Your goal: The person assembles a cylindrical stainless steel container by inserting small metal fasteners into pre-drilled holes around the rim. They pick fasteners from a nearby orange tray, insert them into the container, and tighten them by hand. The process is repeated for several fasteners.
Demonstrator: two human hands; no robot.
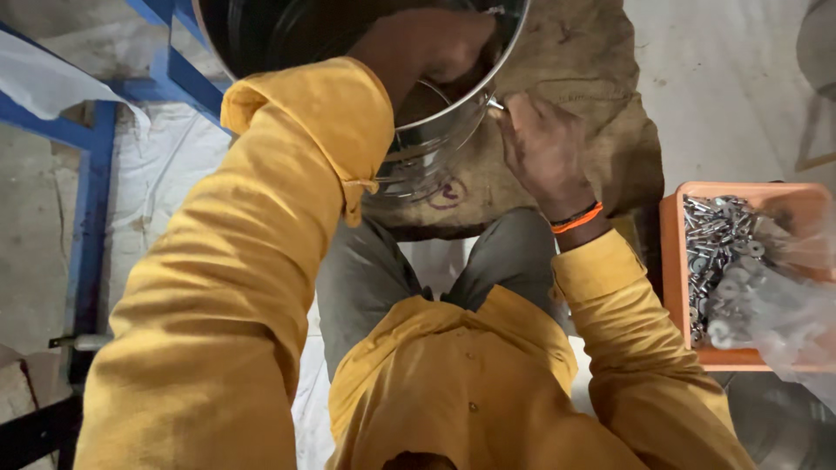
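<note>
Bucket [418, 148] first: shiny steel, tipped on its side over burlap [592, 113] just ahead of my knees, its mouth turned toward me. My left hand [435, 43] is sunk past the rim into the dark inside, fingers curled, though I cannot tell whether they hold anything there. My right hand [544, 152] sits against the outer wall just below the rim, fingertips pinched on a small metal piece [495, 104] at the edge; too little of it shows to say what it is. Off to the right of that hand, well apart, an orange tray [675, 261] holds a heap of washers [718, 261] and other hardware, half under a clear plastic bag [797, 305]. My worry: the bucket is round and rests only on cloth, so I judge that an uneven push from either side could roll it and tear the small piece out of the pinch. With my left hand working unseen, a misaligned part could slip and drop inside.
</note>
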